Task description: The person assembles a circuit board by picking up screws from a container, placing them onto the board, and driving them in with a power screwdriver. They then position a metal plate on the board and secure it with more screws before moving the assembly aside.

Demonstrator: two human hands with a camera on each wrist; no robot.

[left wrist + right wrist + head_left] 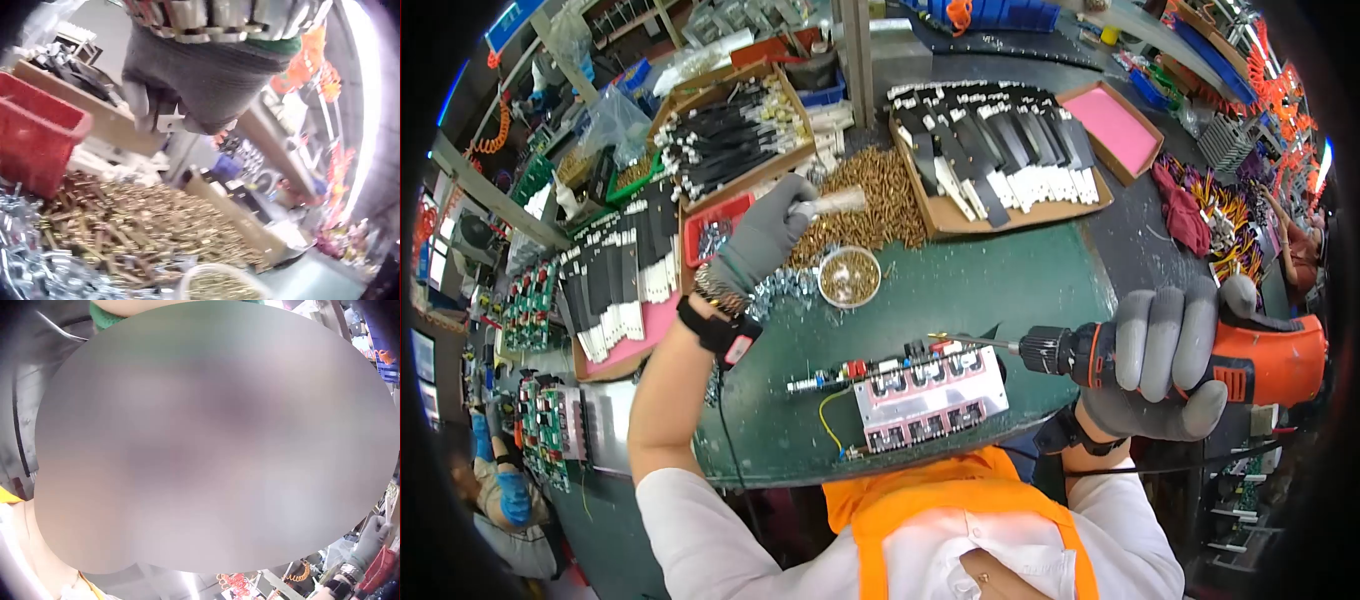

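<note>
1. Evidently, in the head view, the right hand (pixel 1168 350) gripped an orange driver (pixel 1270 360), its bit (pixel 978 341) by the board (pixel 930 395) near the bench's (pixel 1025 290) front edge.
2. In the left wrist view, the left hand (pixel 194 81) pinched a pale piece (pixel 170 124) above brass fasteners (pixel 144 219); fetching seemed underway, and placing it probably called for steady alignment.
3. In the right wrist view, blur hid the grip; I couldn't tell.

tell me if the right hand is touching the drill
Touching. The head view shows it: the gloved fingers of the right hand curl round the body of the orange drill.
</note>
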